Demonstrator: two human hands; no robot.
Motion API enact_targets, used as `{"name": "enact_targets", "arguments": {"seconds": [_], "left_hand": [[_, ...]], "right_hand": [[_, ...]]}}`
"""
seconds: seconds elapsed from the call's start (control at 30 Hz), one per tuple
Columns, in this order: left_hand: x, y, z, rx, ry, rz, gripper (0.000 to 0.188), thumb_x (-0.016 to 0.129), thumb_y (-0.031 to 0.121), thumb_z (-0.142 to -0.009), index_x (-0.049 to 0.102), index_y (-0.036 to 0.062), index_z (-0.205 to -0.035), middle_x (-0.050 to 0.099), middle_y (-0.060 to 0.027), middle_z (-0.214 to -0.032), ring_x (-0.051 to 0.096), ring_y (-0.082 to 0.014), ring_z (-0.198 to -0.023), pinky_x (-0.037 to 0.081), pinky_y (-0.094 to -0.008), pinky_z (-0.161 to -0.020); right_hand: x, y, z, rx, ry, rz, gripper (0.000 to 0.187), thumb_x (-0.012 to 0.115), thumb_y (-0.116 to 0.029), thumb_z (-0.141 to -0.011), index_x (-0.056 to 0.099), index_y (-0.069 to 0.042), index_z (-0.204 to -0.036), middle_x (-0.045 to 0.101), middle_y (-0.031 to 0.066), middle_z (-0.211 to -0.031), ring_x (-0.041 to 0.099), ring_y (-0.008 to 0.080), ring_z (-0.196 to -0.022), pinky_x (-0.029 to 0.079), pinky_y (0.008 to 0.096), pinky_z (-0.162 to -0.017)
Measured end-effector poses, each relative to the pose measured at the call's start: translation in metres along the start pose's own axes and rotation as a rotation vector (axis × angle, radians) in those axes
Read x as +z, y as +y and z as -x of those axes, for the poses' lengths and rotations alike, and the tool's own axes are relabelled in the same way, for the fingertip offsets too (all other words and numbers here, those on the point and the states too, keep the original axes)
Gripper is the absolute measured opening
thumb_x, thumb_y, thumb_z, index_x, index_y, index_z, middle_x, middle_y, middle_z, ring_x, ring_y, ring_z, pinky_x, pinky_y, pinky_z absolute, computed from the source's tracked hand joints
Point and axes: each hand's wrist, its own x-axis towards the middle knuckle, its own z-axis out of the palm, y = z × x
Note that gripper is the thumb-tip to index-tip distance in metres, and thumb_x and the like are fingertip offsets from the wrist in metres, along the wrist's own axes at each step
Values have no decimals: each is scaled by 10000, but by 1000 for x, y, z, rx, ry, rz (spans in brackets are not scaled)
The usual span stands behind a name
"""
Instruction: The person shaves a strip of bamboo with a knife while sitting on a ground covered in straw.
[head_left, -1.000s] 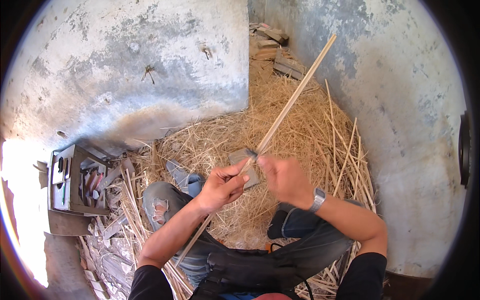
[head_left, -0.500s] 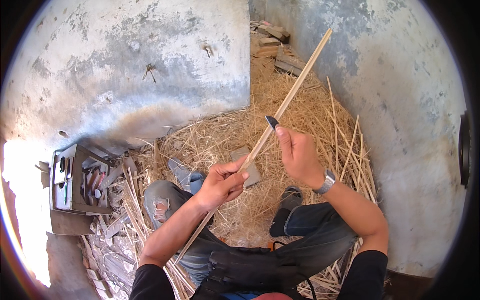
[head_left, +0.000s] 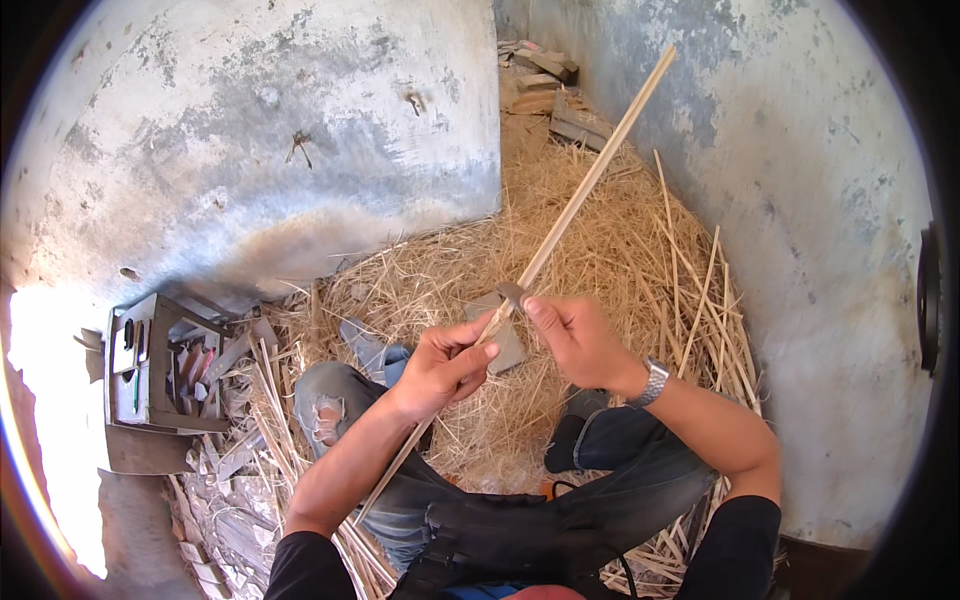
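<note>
A long pale strip of split wood or bamboo (head_left: 585, 190) slants from my lap up toward the far right wall. My left hand (head_left: 440, 368) is closed round it near its middle, thumb and fingers pinching it. My right hand (head_left: 580, 342), with a metal watch at the wrist, grips a small knife (head_left: 511, 293). The blade lies across the strip just beyond my left hand, touching it. Its handle is hidden inside my right fist.
Shavings (head_left: 460, 260) cover the floor around my feet, with loose strips (head_left: 700, 320) along the right wall. A wooden stool (head_left: 150, 370) lies at the left, tools on its side. Boards and bricks (head_left: 545, 75) are piled in the far corner. Walls stand close ahead and right.
My right hand has drawn the knife down along the strip toward my left hand. My left hand keeps its hold, nearly still; the strip's far end shifted slightly up and right.
</note>
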Motion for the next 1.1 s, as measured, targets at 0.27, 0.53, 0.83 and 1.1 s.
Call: {"name": "enact_targets", "arguments": {"seconds": [0.27,0.53,0.83,1.1], "left_hand": [[9,-3,0,16,103,-254,478,639,115,-1007,523,61,-1467,496,71,-648,404,-6,-564,324,-201,-510],[7,-19,-2,213,180,-753,451,681,92,-973,578,6,-1403,521,71,-699,441,0,-651,383,-197,-583],[14,-11,5,179,292,-770,439,697,121,-970,592,-27,-1370,500,94,-693,406,12,-629,338,-209,-525],[7,-12,10,102,149,-380,311,694,125,-985,682,-2,-1269,536,94,-739,408,19,-650,327,-193,-536]], "right_hand": [[-1,-2,-1,56,115,-106,405,710,-329,-946,610,-31,-692,506,-16,-574,416,51,-534,297,282,-475],[-1,1,-2,133,23,-119,241,779,-197,-896,678,10,-824,516,-40,-600,422,35,-563,322,259,-503],[-48,24,-20,103,286,36,311,563,-294,-1042,611,-13,-921,561,-7,-675,453,76,-550,348,264,-490],[-118,37,-47,37,590,108,368,500,-321,-1079,645,-34,-900,539,4,-623,507,90,-553,415,274,-531]]}}
